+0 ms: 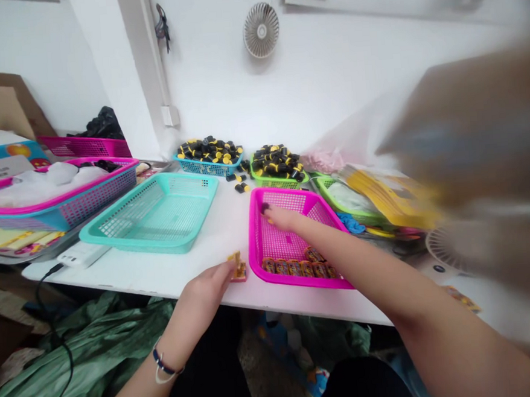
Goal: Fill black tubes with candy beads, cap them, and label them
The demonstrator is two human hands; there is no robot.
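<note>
My left hand [208, 290] rests at the table's front edge, its fingers pinched on a small yellow and orange piece [238, 267] just left of the pink tray [256, 247]. My right hand [281, 217] reaches over that tray's far left corner and pinches a small black cap [264, 208] with a bit of yellow under it. A row of several orange and brown pieces [297, 267] lies along the tray's near wall.
An empty teal tray [157, 213] stands left of the pink one. Behind are a blue basket [208, 163] and a green basket [278, 178] heaped with black and yellow caps. Stacked baskets sit far left, yellow packets [385, 196] at right, a white power strip [81, 255] near the edge.
</note>
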